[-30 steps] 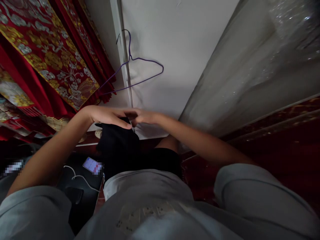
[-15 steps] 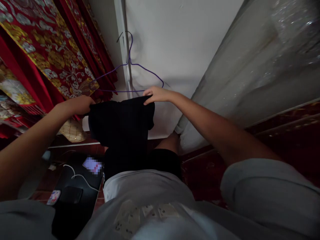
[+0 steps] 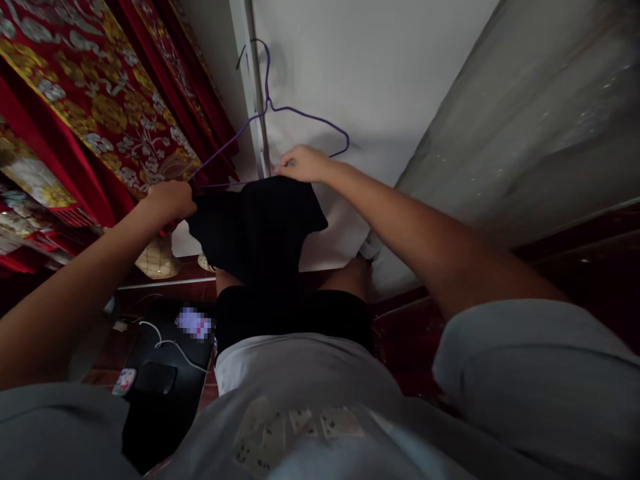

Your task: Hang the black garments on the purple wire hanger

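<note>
A black garment (image 3: pixel 260 220) hangs bunched between my two hands, over my lap; its exact kind is hard to tell in the dark. My left hand (image 3: pixel 173 201) is closed on its upper left corner, right by the left end of a purple wire hanger (image 3: pixel 307 115). With fingers pinched at the garment's top edge, my right hand (image 3: pixel 304 164) overlaps the hanger's lower bar. That bar is partly hidden by the hand and cloth. The hanger's hook points upward in front of a metal strip (image 3: pixel 249 67); whether it catches on anything is unclear.
Red and gold embroidered drapes (image 3: pixel 115 100) hang at left. A white panel (image 3: pixel 375 67) stands ahead, with a plastic-wrapped object (image 3: pixel 525 133) to its right. Low at left, a black surface (image 3: pixel 173 413) carries a phone (image 3: pixel 195 323), a white cable (image 3: pixel 175 345) and a dark flat item (image 3: pixel 156 378).
The hanger has shifted up and right and now tilts. My right hand has risen slightly to its lower bar, and the garment's right side sticks out more. My left hand keeps its hold.
</note>
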A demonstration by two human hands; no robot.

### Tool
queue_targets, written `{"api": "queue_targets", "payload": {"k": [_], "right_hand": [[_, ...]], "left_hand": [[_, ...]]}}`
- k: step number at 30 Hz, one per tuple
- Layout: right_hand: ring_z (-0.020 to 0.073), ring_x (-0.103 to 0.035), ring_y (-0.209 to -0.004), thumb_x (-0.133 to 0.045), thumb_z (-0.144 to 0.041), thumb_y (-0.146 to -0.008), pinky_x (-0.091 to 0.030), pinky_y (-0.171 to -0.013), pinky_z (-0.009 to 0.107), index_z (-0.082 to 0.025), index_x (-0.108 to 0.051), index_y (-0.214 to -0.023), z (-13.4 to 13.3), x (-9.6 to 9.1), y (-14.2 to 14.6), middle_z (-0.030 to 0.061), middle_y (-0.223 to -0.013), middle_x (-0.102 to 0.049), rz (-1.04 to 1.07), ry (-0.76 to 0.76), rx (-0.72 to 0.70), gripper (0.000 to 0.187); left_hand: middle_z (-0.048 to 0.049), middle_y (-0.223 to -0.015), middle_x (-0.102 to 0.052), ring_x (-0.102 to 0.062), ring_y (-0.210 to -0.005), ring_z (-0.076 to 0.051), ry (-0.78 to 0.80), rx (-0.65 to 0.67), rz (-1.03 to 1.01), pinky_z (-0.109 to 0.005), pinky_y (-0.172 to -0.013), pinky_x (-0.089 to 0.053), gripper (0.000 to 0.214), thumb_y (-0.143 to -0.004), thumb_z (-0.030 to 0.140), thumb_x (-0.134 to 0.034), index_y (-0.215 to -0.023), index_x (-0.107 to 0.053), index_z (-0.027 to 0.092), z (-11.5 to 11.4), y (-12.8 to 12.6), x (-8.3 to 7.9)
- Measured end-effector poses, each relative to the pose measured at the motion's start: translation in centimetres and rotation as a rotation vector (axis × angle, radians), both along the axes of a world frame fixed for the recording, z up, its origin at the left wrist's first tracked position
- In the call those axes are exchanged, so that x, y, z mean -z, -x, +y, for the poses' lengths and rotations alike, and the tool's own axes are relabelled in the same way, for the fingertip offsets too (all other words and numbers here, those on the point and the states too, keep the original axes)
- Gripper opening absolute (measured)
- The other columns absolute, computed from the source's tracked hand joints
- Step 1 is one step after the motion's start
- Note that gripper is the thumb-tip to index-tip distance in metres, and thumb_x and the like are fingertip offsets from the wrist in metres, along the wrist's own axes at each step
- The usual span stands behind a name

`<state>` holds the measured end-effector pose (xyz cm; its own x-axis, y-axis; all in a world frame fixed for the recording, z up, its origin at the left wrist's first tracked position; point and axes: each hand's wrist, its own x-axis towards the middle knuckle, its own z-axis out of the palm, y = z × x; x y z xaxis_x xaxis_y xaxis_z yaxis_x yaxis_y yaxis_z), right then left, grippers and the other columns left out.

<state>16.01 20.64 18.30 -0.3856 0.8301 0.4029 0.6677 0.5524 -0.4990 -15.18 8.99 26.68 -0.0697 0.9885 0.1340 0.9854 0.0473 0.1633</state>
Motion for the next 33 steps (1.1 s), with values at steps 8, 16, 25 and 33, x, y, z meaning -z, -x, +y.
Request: {"api": "queue_targets", "payload": {"k": [8,16,25,33], "right_hand": [[0.0142,-0.054,-0.065,-0.085,-0.035,-0.077,-0.043,-0.076,0.035,-0.016,-0.065,-0.059,-2.2,-3.6,-2.9,-0.0020,-0.051,-0.047,-0.233,0.043,0.114,0.033],[0.0287,-0.066,-0.088,-0.065,-0.072,-0.086,-0.048,-0.080,0.039,-0.016,-0.069,-0.075,-5.3,-3.9,-2.2,0.0122,-0.077,-0.068,-0.365,-0.050,0.178,0.057],[0.0303,-0.065,-0.088,-0.059,-0.073,-0.088,-0.045,-0.079,0.040,-0.016,-0.068,-0.078,-7.0,-5.5,-1.0,0.0128,-0.079,-0.067,-0.437,-0.023,0.167,0.058],[0.0261,-0.062,-0.081,-0.058,-0.074,-0.089,-0.042,-0.074,0.037,-0.019,-0.063,-0.078,-8.1,-3.8,-1.4,0.0102,-0.078,-0.066,-0.352,-0.039,0.180,0.056]], "left_hand": [[-0.0015,-0.056,-0.037,-0.063,-0.092,-0.034,-0.041,0.071,0.289,-0.055,-0.094,-0.050,0.045,-0.080,0.022,-0.072,-0.056,-0.034,0.020,-0.2,-4.2,-2.8],[-0.0201,-0.084,-0.074,-0.070,-0.102,-0.039,0.399,-0.067,0.521,-0.052,-0.099,-0.051,0.047,-0.098,0.043,-0.047,-0.091,-0.075,0.006,-2.8,-4.8,-4.7],[-0.0238,-0.124,-0.071,-0.065,-0.120,-0.040,-0.089,0.275,0.517,-0.051,-0.107,-0.048,0.046,-0.088,0.017,-0.046,-0.123,-0.073,0.002,-1.9,-5.9,-4.1],[-0.0145,-0.112,-0.076,-0.066,-0.103,-0.023,-0.224,0.311,0.092,-0.033,-0.100,-0.046,0.043,-0.091,0.015,-0.039,-0.109,-0.076,0.008,0.7,-7.0,-1.9]]}}
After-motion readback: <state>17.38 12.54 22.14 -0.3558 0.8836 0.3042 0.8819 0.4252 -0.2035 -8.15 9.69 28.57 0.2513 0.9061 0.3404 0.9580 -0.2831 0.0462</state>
